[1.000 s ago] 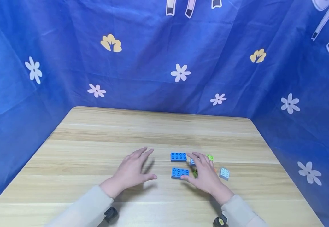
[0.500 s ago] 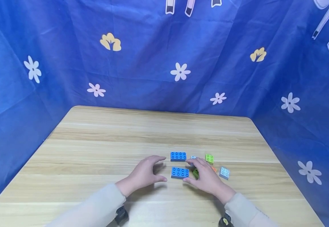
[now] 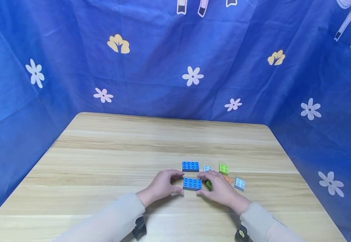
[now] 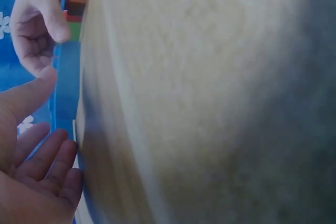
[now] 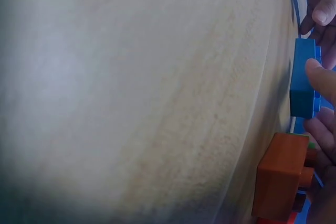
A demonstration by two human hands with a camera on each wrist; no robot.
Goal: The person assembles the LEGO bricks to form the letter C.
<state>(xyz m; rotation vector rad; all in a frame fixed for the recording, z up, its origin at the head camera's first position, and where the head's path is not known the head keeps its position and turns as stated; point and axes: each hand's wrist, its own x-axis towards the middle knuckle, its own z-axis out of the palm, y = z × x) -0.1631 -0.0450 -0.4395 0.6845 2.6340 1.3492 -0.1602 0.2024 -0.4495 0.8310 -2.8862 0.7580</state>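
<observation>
The near blue toy brick, a long one with two rows of studs, lies flat between the two hands. At its left end is my left hand, thumb and fingers parted and bent towards it. My right hand sits at the other end in a similar pose, fingertips close to the corners. In the left wrist view the near brick's side shows between both hands. The right wrist view has the same blue brick beside the right thumb, with an orange brick nearer that camera.
Behind lies a second long blue brick. Near the right hand are a light blue brick, a lime green brick, a partly hidden dark green brick and a pale blue brick. Blue cloth surrounds the wooden table.
My left hand has moved right, up to the near blue brick's left end. My right hand has shifted slightly down and right, uncovering the lime green and light blue bricks. The bricks stay put.
</observation>
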